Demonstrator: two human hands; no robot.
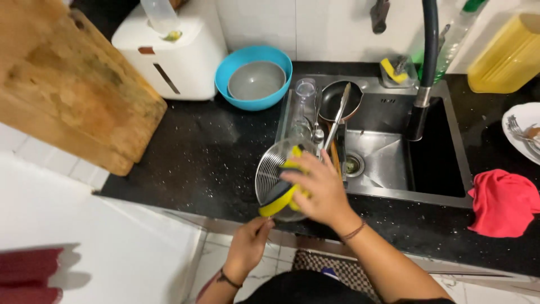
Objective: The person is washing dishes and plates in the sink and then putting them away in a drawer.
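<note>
My right hand [319, 187] presses a yellow and black sponge [279, 198] into a round wire strainer [270, 169], held over the left rim of the steel sink [394, 163]. My left hand [247, 245] grips the strainer's handle from below, near the counter's front edge. Behind the strainer, inside the sink, lie a clear glass [304, 93], a dark pan [332, 98], metal tongs [337, 118] and a spoon.
A blue bowl [230, 70] with a grey bowl [256, 80] inside sits on the black counter [208, 152]. A wooden board [67, 84] leans at left, by a white appliance [180, 56]. A black tap [423, 84], a red cloth [502, 202], a white plate [523, 126] and a yellow bottle [506, 56] are at right.
</note>
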